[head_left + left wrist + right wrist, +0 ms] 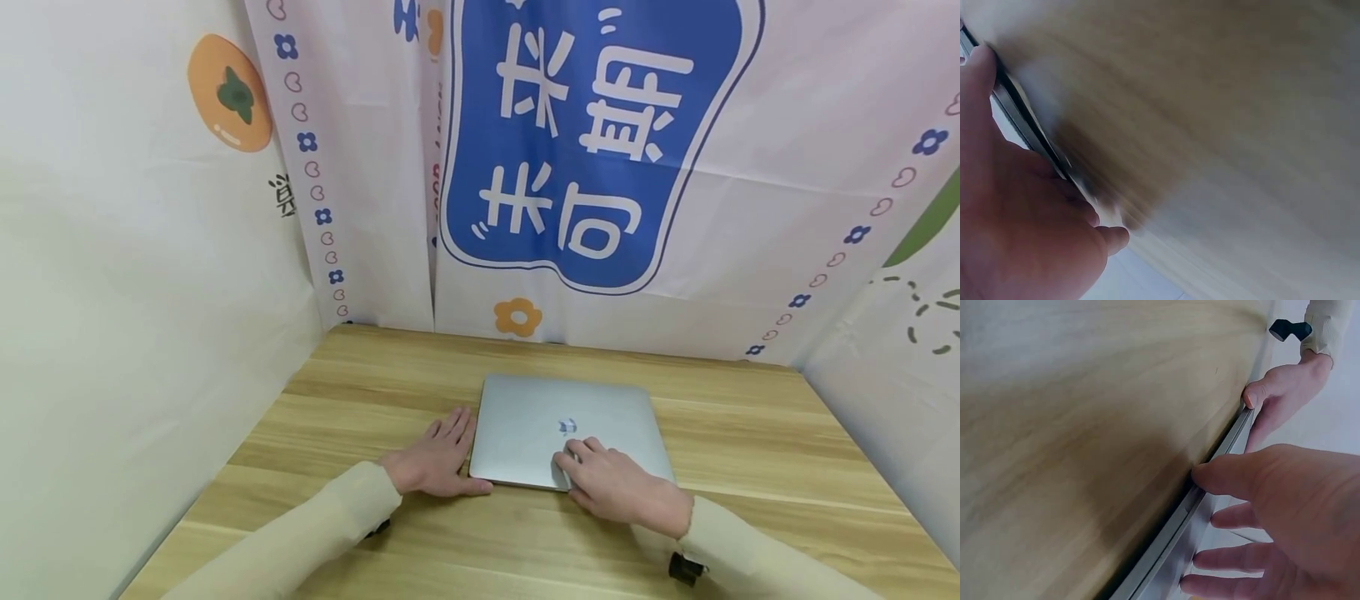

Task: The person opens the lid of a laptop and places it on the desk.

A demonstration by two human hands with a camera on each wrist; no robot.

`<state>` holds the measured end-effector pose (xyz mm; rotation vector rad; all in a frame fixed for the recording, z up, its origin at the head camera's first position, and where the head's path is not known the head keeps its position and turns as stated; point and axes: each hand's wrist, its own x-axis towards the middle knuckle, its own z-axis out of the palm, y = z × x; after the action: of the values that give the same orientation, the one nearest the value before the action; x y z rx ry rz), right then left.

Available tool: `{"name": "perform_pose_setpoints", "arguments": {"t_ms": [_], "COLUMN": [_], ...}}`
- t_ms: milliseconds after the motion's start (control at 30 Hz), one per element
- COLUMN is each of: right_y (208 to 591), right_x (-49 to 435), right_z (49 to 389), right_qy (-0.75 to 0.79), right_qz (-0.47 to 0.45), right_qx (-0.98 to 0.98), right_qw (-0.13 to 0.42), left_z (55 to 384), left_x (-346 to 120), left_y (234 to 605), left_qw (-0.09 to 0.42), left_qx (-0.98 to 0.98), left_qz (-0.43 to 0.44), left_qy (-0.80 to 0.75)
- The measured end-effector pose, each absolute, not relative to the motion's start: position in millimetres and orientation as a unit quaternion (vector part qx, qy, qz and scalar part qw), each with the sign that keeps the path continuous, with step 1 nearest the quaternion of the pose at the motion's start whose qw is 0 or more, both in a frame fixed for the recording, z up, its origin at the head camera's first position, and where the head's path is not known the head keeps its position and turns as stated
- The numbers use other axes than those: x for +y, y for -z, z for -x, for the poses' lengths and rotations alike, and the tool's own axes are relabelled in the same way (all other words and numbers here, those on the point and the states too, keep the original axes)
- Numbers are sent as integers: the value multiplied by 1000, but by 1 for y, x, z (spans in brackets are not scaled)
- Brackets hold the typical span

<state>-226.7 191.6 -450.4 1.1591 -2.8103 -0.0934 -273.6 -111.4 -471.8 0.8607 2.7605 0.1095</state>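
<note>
A closed silver laptop point(517, 425) with a dark logo on its lid lies flat on the wooden table. My left hand point(438, 462) rests on the tabletop along the laptop's left side, fingers straight, its thumb at the front left corner. Over the front part of the lid is my right hand point(611, 487), its fingers loosely bent. In the right wrist view, the thumb point(1225, 475) touches the front edge near the notch, while the other fingertips meet the lid. The left wrist view shows my left thumb point(982, 65) against the laptop's dark edge point(1029, 122).
Wooden tabletop point(405, 358) surrounds the laptop. A white printed cloth point(375, 208) with a blue sign hangs behind the table, and white sheets point(150, 292) stand at the left and right. Small black devices point(686, 568) sit beneath both light sleeves.
</note>
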Motion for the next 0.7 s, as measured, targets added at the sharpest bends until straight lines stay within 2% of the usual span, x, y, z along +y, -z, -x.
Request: {"name": "perform_pose_setpoints", "arguments": {"t_ms": [367, 700], "right_y": [450, 445], "right_x": [192, 181], "right_z": [234, 229], "right_qy": [47, 113], "right_qz": [-414, -442], "right_qx": [-908, -887], "right_qw": [38, 63], "left_z": [275, 277], "left_x": [-111, -110], "left_y": [468, 471], "left_qw": [141, 143], "left_qx": [946, 946], "left_qz": [-292, -289], "left_qy": [-26, -25]}}
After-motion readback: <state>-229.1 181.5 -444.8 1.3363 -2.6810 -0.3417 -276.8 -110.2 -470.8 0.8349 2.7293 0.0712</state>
